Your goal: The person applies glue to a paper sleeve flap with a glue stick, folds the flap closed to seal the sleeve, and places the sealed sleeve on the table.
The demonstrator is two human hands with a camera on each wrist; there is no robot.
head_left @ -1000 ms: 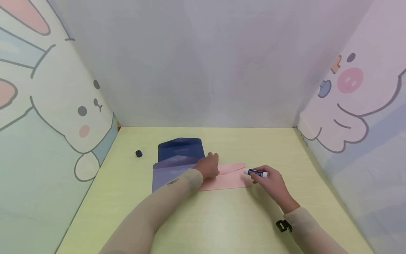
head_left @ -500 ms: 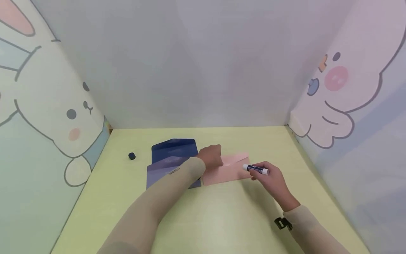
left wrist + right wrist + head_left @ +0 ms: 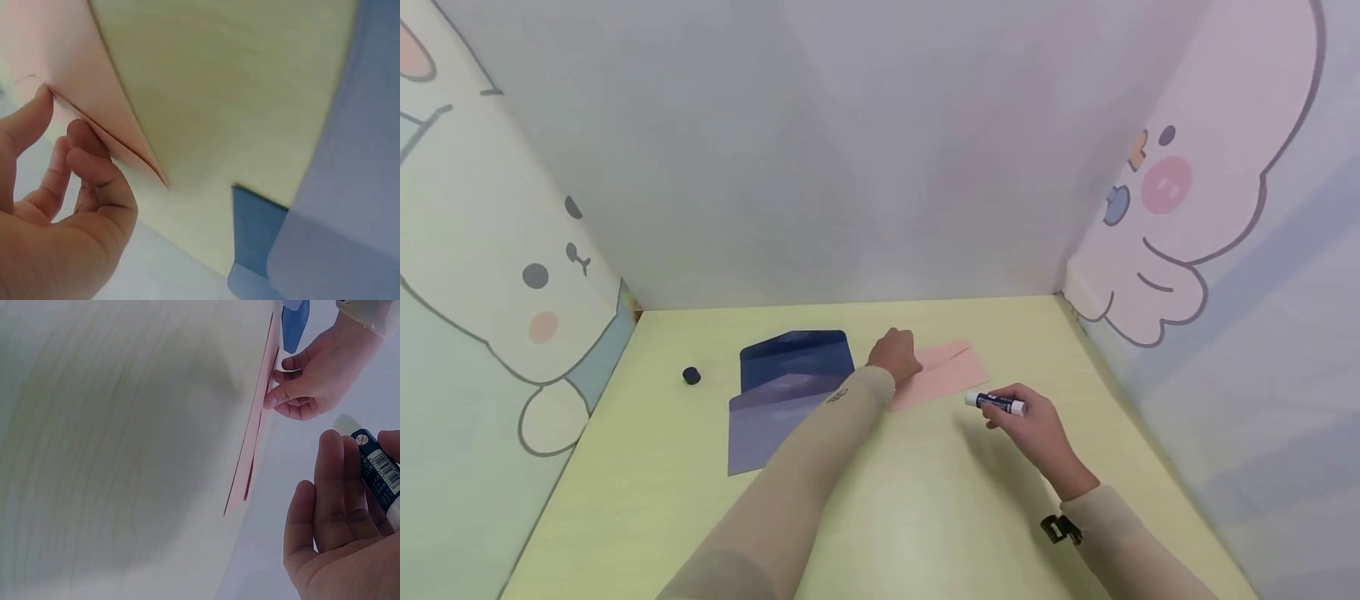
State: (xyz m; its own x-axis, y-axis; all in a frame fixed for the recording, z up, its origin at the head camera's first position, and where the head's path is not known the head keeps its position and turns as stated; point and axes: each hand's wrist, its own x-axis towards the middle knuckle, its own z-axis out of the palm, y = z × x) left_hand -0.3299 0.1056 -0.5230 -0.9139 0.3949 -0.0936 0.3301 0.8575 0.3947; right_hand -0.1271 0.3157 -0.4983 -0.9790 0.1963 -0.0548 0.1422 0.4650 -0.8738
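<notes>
The pink envelope [image 3: 946, 377] lies tilted on the table with its flap slightly raised. At the flap's edge my left hand [image 3: 895, 354] pinches it, thumb on the paper and index finger curled beside it in the left wrist view; the hand covers the envelope's left end in the head view. My right hand [image 3: 1037, 429] holds an uncapped glue stick [image 3: 1000, 405], dark blue and white, above the table just right of the envelope. Its pale glue tip [image 3: 345, 425] shows in the right wrist view.
A purple envelope [image 3: 758, 429] overlaps a navy envelope [image 3: 793, 358] on the left, both with flaps up; my left forearm crosses the purple one. A dark cap [image 3: 691, 376] stands farther left. Walls with cartoon animals enclose the table's back and sides.
The pink envelope has slid away from me along with my left hand and turned, its right end swinging farther back. The right hand keeps its grip on the glue stick. The view has shifted right.
</notes>
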